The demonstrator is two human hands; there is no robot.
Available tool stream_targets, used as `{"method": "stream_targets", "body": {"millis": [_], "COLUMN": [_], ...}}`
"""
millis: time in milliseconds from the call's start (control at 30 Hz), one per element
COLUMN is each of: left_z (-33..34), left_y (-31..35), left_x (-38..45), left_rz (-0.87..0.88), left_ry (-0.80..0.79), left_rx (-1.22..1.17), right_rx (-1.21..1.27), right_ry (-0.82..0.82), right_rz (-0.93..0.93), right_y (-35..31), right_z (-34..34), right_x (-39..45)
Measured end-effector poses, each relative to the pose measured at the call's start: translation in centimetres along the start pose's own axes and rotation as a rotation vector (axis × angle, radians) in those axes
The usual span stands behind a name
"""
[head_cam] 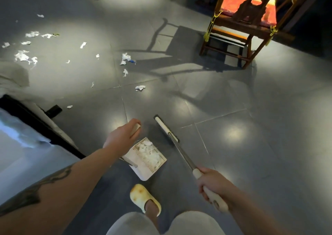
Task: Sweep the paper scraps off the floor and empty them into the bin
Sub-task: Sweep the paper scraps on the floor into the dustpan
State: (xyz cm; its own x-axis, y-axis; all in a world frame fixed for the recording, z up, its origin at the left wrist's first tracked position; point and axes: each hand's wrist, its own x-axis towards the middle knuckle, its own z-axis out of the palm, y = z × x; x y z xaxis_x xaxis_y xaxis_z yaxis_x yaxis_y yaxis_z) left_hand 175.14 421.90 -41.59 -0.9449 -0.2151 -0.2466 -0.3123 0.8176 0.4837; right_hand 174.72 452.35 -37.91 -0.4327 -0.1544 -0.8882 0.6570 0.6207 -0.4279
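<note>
At lower centre the left hand (pixel 124 136) grips the handle of a white dustpan (pixel 146 158) holding paper scraps (pixel 150 154). The right hand (pixel 212 184) grips a broom (pixel 167 128) at lower right. More loose scraps (pixel 25 56) litter the floor (pixel 233 109) at upper left.

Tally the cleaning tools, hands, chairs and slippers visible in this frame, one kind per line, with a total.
Cleaning tools: 2, the dustpan gripped by the left hand and the broom gripped by the right hand
Hands: 2
Chairs: 1, the wooden chair
Slippers: 1, the yellow slipper
Total: 6
</note>
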Motion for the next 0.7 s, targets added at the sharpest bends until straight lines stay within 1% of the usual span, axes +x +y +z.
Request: {"method": "stream_targets", "body": {"millis": [100,200,300,367,433,533,600,700], "left_z": [0.7,1.6,2.0,1.9,1.9,1.7,1.6,0.9], "left_y": [1.0,2.0,2.1,2.0,1.9,1.4,1.2,0.2], "left_x": [-2.0,-4.1,-5.0,-5.8,-6.7,-7.6,-7.8,-8.3], "left_rz": [-0.027,-0.081,-0.168,-0.187,-0.204,-0.251,-0.274,-0.332], "left_ry": [0.008,0.015,0.073,0.084,0.095,0.154,0.192,0.241], "left_rx": [-0.005,-0.053,-0.125,-0.127,-0.147,-0.206,-0.23,-0.285], "right_rx": [-0.003,-0.016,-0.063,-0.036,-0.052,-0.091,-0.073,0.02], "right_ry": [-0.098,-0.211,-0.189,-0.168,-0.156,-0.146,-0.126,-0.139], "right_rz": [0.049,0.091,0.073,0.04,0.002,-0.037,-0.036,-0.032], "right_y": [0.1,0.7,2.0,2.7,2.7,1.7,1.0,-0.8], "right_z": [-0.5,-2.1,-3.7,-4.4,-4.6,-4.4,-4.2,-3.8], "right_x": [1.1,0.5,-1.6,-3.3,-4.5,-5.0,-4.8,-3.8]}}
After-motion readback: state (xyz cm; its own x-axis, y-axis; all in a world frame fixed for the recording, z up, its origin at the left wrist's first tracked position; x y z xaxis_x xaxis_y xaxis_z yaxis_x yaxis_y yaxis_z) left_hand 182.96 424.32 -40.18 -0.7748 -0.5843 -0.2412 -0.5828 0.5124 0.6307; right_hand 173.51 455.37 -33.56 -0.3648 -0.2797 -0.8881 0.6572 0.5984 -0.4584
